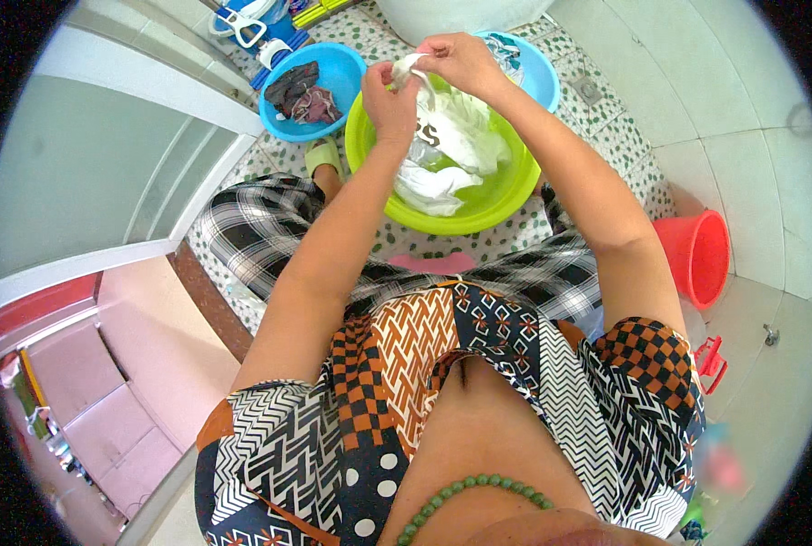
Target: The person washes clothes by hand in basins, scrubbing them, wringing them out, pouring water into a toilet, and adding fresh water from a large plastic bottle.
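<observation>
A white garment (465,132) with dark print lies partly in a lime-green basin (506,196) in front of me. One end of it is lifted above the basin's far rim, pinched between both hands. My left hand (390,107) is closed on that end from the left, fingers curled. My right hand (461,65) grips the same end from the right, its fingertips close to the left ones. More white cloth (435,188) rests lower in the basin, against its near side. Whether it belongs to the same garment I cannot tell.
A blue basin (344,64) with dark and maroon clothes (308,98) stands at the left. Behind the green one, at the right, is a light-blue basin (541,77) with cloth. A red bucket (697,259) stands by the right wall. A door (106,173) is at the left.
</observation>
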Demonstrator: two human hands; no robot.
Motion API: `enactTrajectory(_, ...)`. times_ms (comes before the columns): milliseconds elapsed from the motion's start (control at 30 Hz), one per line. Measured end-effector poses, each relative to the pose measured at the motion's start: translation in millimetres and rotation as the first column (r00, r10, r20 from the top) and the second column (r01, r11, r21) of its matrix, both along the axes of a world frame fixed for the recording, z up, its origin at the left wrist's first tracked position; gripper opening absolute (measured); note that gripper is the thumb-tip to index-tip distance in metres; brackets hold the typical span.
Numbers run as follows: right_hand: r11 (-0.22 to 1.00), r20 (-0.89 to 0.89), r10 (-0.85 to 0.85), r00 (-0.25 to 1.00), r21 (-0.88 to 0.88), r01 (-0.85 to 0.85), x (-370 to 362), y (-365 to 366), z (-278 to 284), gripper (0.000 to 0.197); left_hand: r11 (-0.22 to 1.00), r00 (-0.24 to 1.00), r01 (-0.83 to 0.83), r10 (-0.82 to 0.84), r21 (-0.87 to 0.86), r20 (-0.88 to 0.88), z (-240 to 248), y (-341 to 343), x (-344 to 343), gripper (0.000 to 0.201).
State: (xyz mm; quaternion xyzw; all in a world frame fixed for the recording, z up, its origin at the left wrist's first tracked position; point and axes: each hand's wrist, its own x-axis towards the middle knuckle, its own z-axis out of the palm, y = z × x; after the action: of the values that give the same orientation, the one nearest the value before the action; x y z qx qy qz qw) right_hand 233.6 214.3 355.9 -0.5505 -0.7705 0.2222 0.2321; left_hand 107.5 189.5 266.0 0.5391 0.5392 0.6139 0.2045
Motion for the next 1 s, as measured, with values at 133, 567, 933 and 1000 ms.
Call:
enactTrajectory(133,0.987,-0.347,-0.095,0.933,-0.155,0.043,-0.4,-3.5,-12.2,0.030,0.965,0.984,0.181,-0.176,-0.189,0.041,16.5,12.2,-22.2,0.019)
enactTrajectory(567,0.959,-0.391,-0.256,0.884,0.013,0.283,46.6,-49.9,-178.4,0.033,0.872,0.815,0.395,-0.188,-0.290,0.548,56.0,-12.6,-34.5,0.018)
enactTrajectory(933,0.948,-0.447,-0.220,0.867,0.111,0.298,86.1,-18.7,-52.6,0.021,0.852,0.868,0.375,-0.184,-0.365,0.461,37.1,-12.9,-74.9,0.024)
enactTrajectory(1000,0.951,-0.474,-0.163,0.865,0.157,0.265,77.1,-22.9,-16.8,0.020,0.747,0.775,0.558,-0.315,-0.361,0.548,30.5,-9.9,-85.8,0.031)
